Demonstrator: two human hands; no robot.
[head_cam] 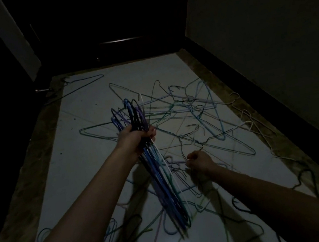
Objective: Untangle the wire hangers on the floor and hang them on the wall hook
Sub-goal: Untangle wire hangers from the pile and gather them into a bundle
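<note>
Head view: bare floor point(82, 164) left of hangers point(185, 116).

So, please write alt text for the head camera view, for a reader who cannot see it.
A person's left hand grips a bundle of collected wire hangers, while the right hand pinches one from the tangled hangers on a dim tiled floor.

Left hand point(136, 138) grips bundled hangers point(164, 182); right hand point(199, 161) pinches one.

2 bare forearms, no sleeves; left hand point(136, 137), right hand point(200, 161)
</note>
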